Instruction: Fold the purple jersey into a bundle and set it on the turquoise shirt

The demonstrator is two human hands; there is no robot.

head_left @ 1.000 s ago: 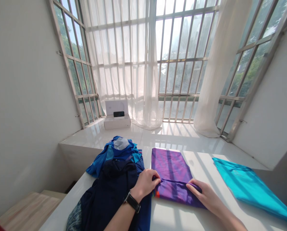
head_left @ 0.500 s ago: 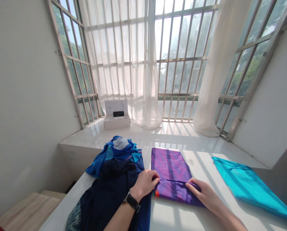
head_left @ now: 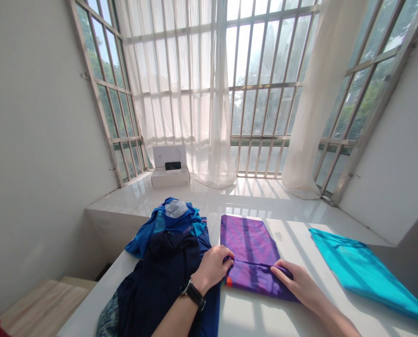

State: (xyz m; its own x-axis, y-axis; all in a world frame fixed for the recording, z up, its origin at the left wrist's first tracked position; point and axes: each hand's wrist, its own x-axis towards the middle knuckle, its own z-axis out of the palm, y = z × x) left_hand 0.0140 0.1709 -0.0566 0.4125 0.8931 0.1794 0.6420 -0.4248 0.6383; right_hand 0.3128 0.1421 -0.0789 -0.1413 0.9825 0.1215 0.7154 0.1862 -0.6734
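Left hand (head_left: 214, 266) pinched narrow on the purple cloth (head_left: 249, 236), thumb against fingers at the left end of a raised crease! Right hand (head_left: 295, 278) does the same at the right end, so that's 2 hands on 1 fold, the ridge running between them. The cloth lies flat on the white table (head_left: 244, 318), in front of the person, a spot of orange showing at its near left corner, shadow stripes across it.

Out along the left wrist, a black watch (head_left: 194, 295), and beneath that forearm the dark navy garment (head_left: 160, 269), heaped up just left of the purple. At its far end, a bright blue garment (head_left: 147, 229) bunched with a pale grey patch on top. Over on the right, well apart, a turquoise cloth (head_left: 366, 271) spread flat! Farther back on the sill, a white box (head_left: 170, 181), lid up, dark device (head_left: 173, 165) on it, sheer curtain (head_left: 181, 93) beside.
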